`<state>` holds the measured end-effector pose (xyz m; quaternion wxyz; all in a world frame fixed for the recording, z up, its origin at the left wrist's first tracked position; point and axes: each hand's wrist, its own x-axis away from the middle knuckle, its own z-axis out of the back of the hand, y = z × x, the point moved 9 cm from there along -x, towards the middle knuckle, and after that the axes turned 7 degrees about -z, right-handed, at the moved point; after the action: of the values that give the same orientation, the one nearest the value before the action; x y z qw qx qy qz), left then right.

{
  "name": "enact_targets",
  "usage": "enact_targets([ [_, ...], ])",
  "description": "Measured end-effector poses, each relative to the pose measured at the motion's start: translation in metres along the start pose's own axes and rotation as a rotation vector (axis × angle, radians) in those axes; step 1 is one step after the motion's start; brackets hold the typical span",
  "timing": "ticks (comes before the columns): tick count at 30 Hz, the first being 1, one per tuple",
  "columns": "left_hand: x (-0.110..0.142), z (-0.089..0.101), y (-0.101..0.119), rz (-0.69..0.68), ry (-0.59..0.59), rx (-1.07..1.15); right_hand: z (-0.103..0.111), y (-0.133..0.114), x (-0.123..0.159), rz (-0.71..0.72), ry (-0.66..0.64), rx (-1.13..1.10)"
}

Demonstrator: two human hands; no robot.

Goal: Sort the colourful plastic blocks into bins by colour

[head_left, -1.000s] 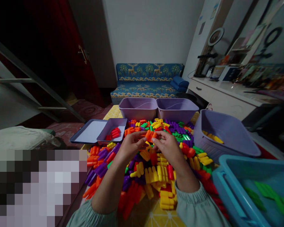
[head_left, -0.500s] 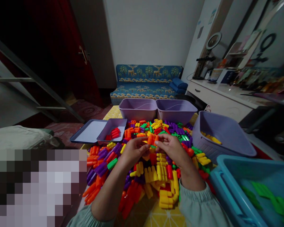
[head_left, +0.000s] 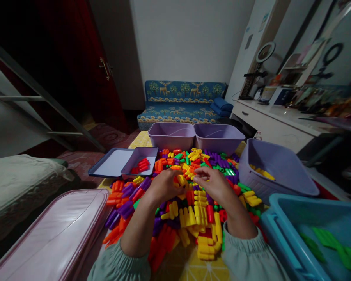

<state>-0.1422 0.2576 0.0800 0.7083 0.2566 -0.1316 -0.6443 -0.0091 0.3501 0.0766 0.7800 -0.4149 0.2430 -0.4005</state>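
Note:
Over the middle of a pile of colourful plastic building blocks (head_left: pixel 201 214), my left hand (head_left: pixel 166 185) is curled, with a yellow block (head_left: pixel 181 180) between its thumb and fingers. Part of that block is hidden by the hand. Just to the right, my right hand (head_left: pixel 210 181) hovers with its fingers apart and nothing seen in them. Nearest to its fingertips are yellow and orange blocks. Yellow pieces lie joined in rows below both hands, with purple, red and orange blocks to the left.
Two purple bins (head_left: pixel 171 136) stand behind the pile. A third purple bin (head_left: pixel 277 168), with yellow blocks, and a blue tub (head_left: pixel 292 226), with green pieces, are on the right. On the left are a shallow tray (head_left: pixel 128 168) holding red blocks and a pink lid (head_left: pixel 55 234).
The orange block held between both hands has left them. My hands have moved slightly apart, and a yellow block now shows at my left hand.

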Motion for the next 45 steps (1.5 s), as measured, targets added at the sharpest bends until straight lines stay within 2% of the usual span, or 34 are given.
enact_targets([
  [7,0.0,-0.007,-0.01,0.003,0.057,0.016,-0.011,-0.015,0.015,-0.004,-0.142,0.317],
  [12,0.0,-0.006,-0.017,0.088,0.122,-0.021,-0.024,-0.011,0.014,0.065,-0.126,0.46],
  [18,-0.001,-0.008,-0.018,0.114,0.094,-0.086,-0.044,-0.008,0.013,0.109,-0.119,0.491],
  [21,0.0,-0.009,-0.019,0.16,0.073,-0.12,-0.047,-0.011,0.013,0.11,-0.095,0.51],
  [26,-0.001,-0.014,-0.016,0.189,0.026,-0.054,-0.048,-0.01,0.01,0.086,-0.085,0.467],
  [32,-0.006,-0.014,-0.022,0.131,0.111,0.113,-0.046,-0.006,0.004,0.095,-0.047,0.365],
  [36,-0.005,-0.002,-0.028,0.147,0.185,0.193,-0.04,-0.006,0.003,0.078,-0.015,0.315],
  [41,0.006,0.031,-0.027,0.176,0.257,0.16,-0.027,-0.019,0.006,0.09,0.069,0.289],
  [45,0.017,0.049,-0.03,0.16,0.26,0.094,-0.028,-0.03,0.01,0.121,0.046,0.239],
])
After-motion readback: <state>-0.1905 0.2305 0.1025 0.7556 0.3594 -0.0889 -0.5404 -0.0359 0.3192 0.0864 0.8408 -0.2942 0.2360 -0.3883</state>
